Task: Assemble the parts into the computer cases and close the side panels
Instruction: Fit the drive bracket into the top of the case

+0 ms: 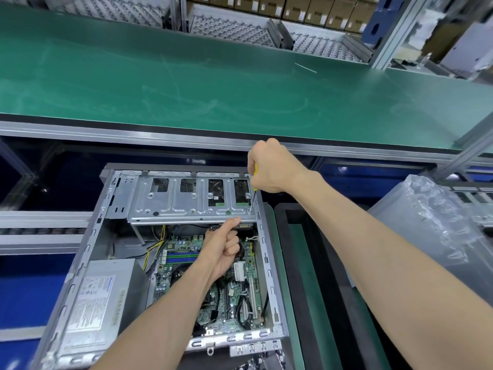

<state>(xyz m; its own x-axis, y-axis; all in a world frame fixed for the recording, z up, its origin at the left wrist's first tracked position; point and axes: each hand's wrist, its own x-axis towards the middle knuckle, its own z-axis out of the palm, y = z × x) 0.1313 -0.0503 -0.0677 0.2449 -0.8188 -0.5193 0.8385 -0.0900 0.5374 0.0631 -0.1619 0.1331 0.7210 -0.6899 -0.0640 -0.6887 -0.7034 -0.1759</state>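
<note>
Lying open on its side, a computer case (pixel 165 263) is seen from above, its side panel not fitted and not identifiable anywhere in view. At the left of the case, a grey power supply (pixel 98 297) is seated against the near wall. Toward the middle, a green motherboard (pixel 184 256) is exposed, with yellow and black cables running over it. Across the far end of the case, a metal drive cage (pixel 192 196) is laid, and a drive is partly visible through its right-hand cutouts.

The left hand (pixel 222 249) is curled with the thumb pressed up against the cage's lower edge; the fingers are closed around something beneath the cage, though what is gripped cannot be told. Further right, the right hand (pixel 269 166) is clenched around a yellow-handled screwdriver (pixel 253 190), whose tip is set on a screw at the cage's right corner.

To the right of the case, a dark foam tray (pixel 301 263) and clear plastic wrapping (pixel 437 231) are seen.

The step in hand is judged to be fastening the drive cage. Next, the screw would need to be driven home while the cage is braced, before the side panel is closed.
</note>
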